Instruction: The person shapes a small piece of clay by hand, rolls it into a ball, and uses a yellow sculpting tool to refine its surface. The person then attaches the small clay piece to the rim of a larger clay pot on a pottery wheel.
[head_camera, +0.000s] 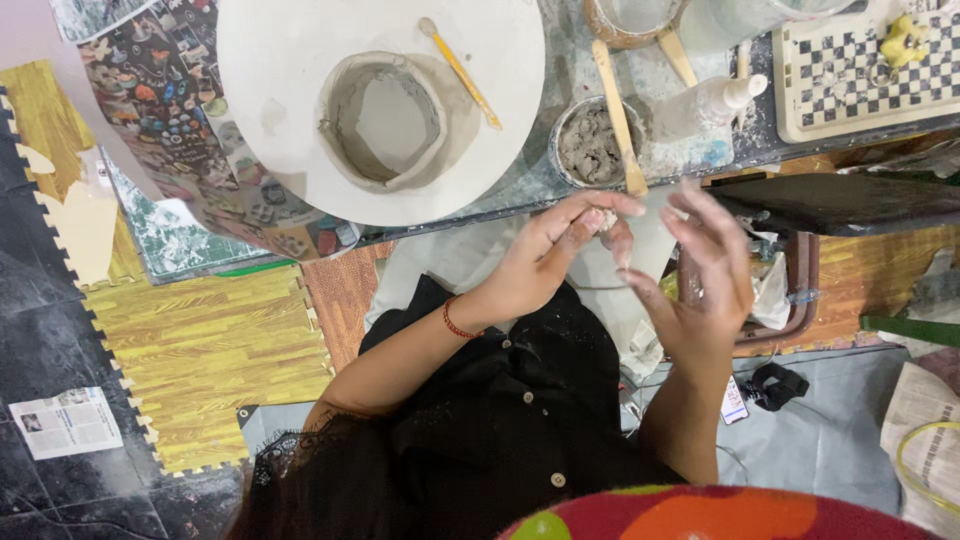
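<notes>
Two hands | left hand (545, 262) grip pinches clay lump (604, 219) | right hand (700, 285) open, empty | white newspaper sheet (66, 422) on floor

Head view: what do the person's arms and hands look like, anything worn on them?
Both forearms are bare. The left hand has a thin red cord bracelet at the wrist. The right hand wears nothing and is smeared with grey clay. Black lace-edged sleeve sits higher up.
</notes>
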